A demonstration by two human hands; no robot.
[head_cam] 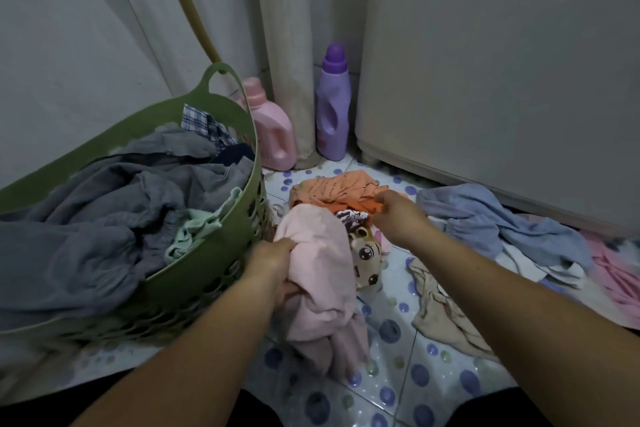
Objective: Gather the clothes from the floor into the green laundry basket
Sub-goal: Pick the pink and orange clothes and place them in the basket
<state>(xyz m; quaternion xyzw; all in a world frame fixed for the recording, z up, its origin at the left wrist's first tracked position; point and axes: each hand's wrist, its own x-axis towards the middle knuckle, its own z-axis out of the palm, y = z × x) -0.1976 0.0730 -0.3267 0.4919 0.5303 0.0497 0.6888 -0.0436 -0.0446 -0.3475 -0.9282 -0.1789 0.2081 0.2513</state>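
The single head camera looks forward and steeply down from close above the floor (398,350), with the basket (221,274) at left and both forearms reaching in.

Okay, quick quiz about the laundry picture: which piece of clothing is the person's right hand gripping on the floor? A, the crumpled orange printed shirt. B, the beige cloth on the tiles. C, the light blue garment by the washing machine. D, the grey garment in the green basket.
A: the right hand is closed on the edge of the crumpled orange printed shirt, while the left hand grips the pale pink garment.
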